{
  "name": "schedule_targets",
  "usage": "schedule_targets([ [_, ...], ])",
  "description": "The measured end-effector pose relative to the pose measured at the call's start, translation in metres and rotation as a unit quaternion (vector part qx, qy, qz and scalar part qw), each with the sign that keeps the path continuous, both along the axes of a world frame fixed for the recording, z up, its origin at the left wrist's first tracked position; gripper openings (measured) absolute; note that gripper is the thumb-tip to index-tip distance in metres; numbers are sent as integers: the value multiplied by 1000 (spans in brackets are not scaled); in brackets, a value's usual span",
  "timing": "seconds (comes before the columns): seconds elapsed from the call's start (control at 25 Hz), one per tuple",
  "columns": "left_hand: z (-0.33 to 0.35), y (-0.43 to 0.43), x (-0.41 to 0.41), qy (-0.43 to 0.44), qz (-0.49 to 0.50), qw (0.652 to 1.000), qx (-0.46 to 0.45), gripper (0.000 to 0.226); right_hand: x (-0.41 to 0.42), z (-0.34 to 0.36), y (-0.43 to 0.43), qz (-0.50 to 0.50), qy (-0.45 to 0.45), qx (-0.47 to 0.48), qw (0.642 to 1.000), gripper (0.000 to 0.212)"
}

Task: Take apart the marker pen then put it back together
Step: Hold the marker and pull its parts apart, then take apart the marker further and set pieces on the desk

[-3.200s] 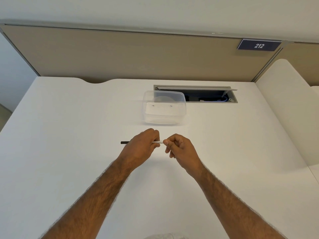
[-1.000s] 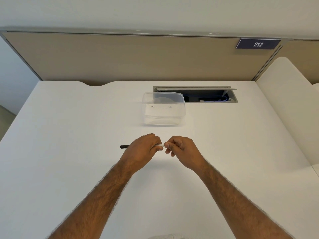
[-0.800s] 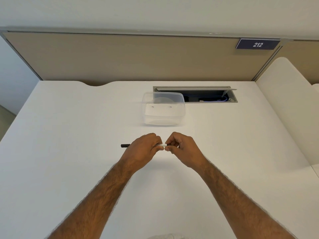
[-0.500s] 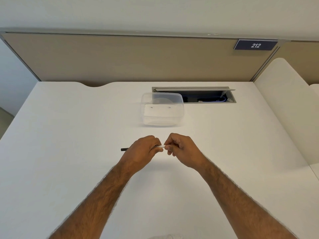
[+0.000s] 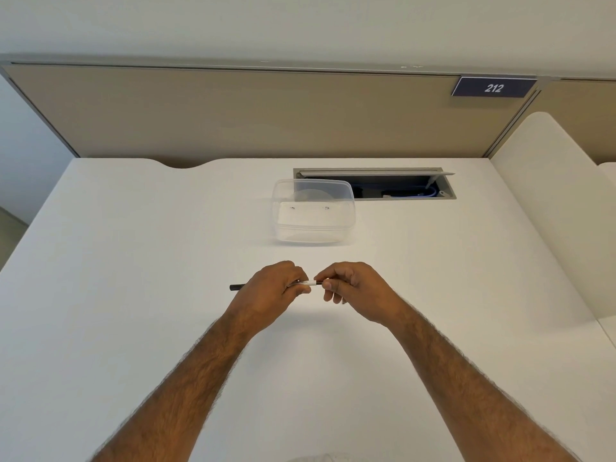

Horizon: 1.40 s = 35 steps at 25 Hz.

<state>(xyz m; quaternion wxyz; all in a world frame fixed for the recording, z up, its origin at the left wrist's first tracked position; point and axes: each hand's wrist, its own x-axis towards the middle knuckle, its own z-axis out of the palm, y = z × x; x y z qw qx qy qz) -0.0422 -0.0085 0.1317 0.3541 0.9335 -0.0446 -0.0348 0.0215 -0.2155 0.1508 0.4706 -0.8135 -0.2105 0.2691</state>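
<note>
Marker pen [image 5: 308, 283]: one, held level above the white desk [image 5: 133, 295], long axis running left to right across the view; its black end [image 5: 237, 287] points left and juts out past the left hand, its white barrel shows in the short gap between the two hands, and a dark part of it meets the right fingertips; whether cap and barrel are joined or parted there cannot be told. Left hand [image 5: 270, 291]: one, curled closed around the middle of the pen, thumb and fingers wrapped over the barrel. Right hand [image 5: 353, 288]: one, fingertips pinched narrowly on the pen's right end, remaining fingers loosely bent below; the two hands lie just beside each other, not touching. Clear plastic container [image 5: 313, 211]: one, upright on the desk beyond the hands and well apart from them. Cable hatch [image 5: 400, 188]: one, open in the desk surface just right of and behind the container, blue cable visible inside. Number plate [image 5: 493, 87]: one, reading 212, on the beige partition [image 5: 233, 111] at far right.
</note>
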Motion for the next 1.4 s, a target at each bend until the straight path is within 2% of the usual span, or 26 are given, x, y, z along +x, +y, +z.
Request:
schedule_targets([
  [0.16,-2,1,1,-3,0,1000,1,11,4,0,0,5,-26,-55,998,14],
  [0.32,-6,1,-1,-10,-20,1000,2,17,7,3,1,-33,-110,-85,990,12],
  [0.4,-7,2,-1,-9,-12,1000,8,21,10,5,-1,-49,-121,-97,987,11],
  [0.52,-6,5,-1,-10,30,1000,1,22,16,7,-6,-64,-113,-95,987,12],
  [0.64,-4,6,-4,-2,76,997,21,19,16,2,-8,-137,-95,-97,981,7],
  [0.72,-3,6,-4,13,98,994,39,18,11,-10,-3,-206,-90,-129,966,2],
  [0.8,-3,5,-4,22,110,993,48,18,2,-28,6,-239,-75,-174,952,9],
  [0.92,-4,3,-3,24,116,992,53,18,-8,-55,22,-251,-31,-216,943,24],
  [1.08,-6,2,-2,28,112,992,58,19,-8,-80,37,-239,14,-267,933,12],
  [1.4,-15,8,1,43,106,992,53,19,11,-95,46,-239,-8,-308,921,21],
])
